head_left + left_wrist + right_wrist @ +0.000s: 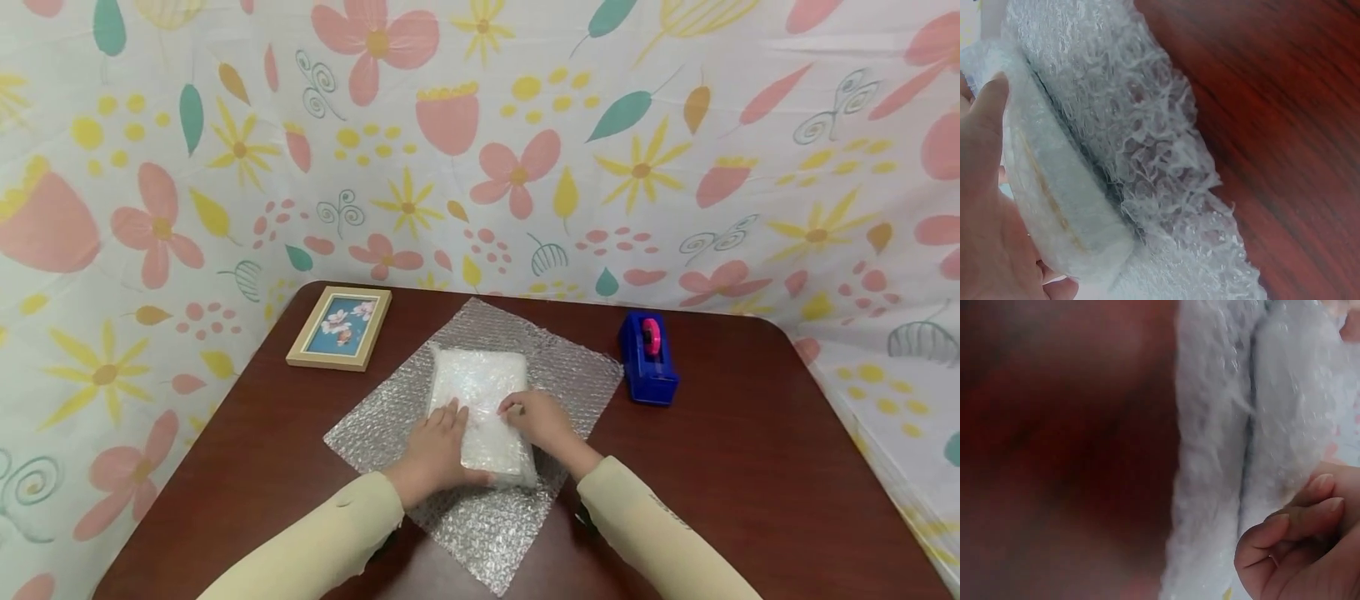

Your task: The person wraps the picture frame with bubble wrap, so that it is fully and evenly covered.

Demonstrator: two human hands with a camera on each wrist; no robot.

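Over at the far left now, spotting a pale wooden picture frame [339,328], lying face up, showing blossoms on blue! Underneath, a red-brown table [757,442]; up behind, a white cloth [480,208] bursting with pink, yellow and teal flowers and leaves!

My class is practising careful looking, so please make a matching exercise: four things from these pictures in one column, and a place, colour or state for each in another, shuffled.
Things
1. tape dispenser
2. picture frame
3. wrapped package
4. bubble-wrap sheet

Descriptions
A. spread beneath the package
B. near the table's far left corner
C. left hand resting on top
D. blue

Pairs: 1-D; 2-B; 3-C; 4-A
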